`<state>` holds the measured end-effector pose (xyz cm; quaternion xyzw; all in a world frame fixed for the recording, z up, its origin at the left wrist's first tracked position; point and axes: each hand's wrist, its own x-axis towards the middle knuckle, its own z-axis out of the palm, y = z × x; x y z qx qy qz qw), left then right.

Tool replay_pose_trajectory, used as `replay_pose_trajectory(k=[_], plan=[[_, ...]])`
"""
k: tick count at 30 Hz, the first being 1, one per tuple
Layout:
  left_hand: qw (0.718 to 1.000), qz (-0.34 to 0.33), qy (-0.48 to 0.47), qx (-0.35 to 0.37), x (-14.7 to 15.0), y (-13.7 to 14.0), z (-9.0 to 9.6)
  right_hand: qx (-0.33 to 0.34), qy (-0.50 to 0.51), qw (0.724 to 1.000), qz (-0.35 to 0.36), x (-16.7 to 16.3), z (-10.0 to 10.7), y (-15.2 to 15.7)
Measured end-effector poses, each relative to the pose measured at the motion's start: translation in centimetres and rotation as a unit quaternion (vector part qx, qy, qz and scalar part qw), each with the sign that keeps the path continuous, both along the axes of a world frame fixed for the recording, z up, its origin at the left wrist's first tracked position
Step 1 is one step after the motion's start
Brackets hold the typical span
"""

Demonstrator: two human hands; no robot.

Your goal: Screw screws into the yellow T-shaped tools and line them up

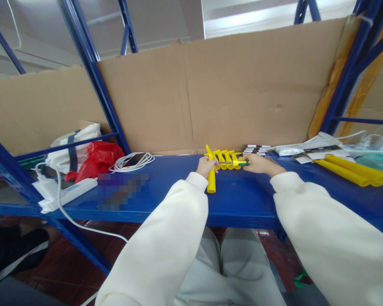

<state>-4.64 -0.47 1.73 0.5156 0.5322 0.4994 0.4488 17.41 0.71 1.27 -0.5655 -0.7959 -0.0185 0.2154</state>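
Observation:
My left hand (204, 166) is closed around a yellow tapered tube (211, 183), which stands tilted just above or on the blue shelf. My right hand (258, 164) grips a screwdriver (241, 162) with a yellow and green handle. Its thin shaft points left, toward the tube, and the tip's contact with it is too small to make out. Behind the shaft, several similar yellow pieces (230, 156) lie side by side in a row. Past my right hand is a small stack of white and dark strips (256, 149).
Long yellow tubes (354, 171) and white packets (321, 142) lie at the right of the blue shelf (175, 191). On the left are a coiled white cable (133, 161), a red bag (104, 157) and a power strip (73, 193). Cardboard (236, 89) walls the back; someone's leg shows lower left.

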Motion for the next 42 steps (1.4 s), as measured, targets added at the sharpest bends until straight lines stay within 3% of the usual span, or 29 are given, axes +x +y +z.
replay_pose_trajectory(k=[8, 16, 21, 26, 33, 42], plan=[[1.0, 0.019, -0.009, 0.009, -0.1, -0.1, 0.0, -0.026, -0.006, 1.0, 0.002, 0.1, 0.3, -0.2], [0.999, 0.02, -0.02, 0.018, 0.0, -0.1, 0.0, -0.1, -0.026, 0.994, 0.042, 0.0, 0.0, -0.4], [1.0, 0.008, -0.01, 0.007, 0.1, -0.4, 0.2, -0.102, -0.014, 0.993, 0.064, -0.4, -0.4, -0.1], [1.0, -0.019, -0.002, 0.007, 0.4, -0.3, 0.1, -0.073, 0.043, 0.987, 0.135, -1.1, -1.1, 0.4], [0.998, -0.061, -0.003, 0.005, 1.1, -0.5, 0.0, 0.065, 0.15, 0.969, 0.183, -4.0, -1.8, 0.0], [0.996, -0.088, -0.032, 0.001, 1.9, -1.5, 0.2, 0.058, 0.146, 0.97, 0.183, -4.1, -1.5, 0.0]])
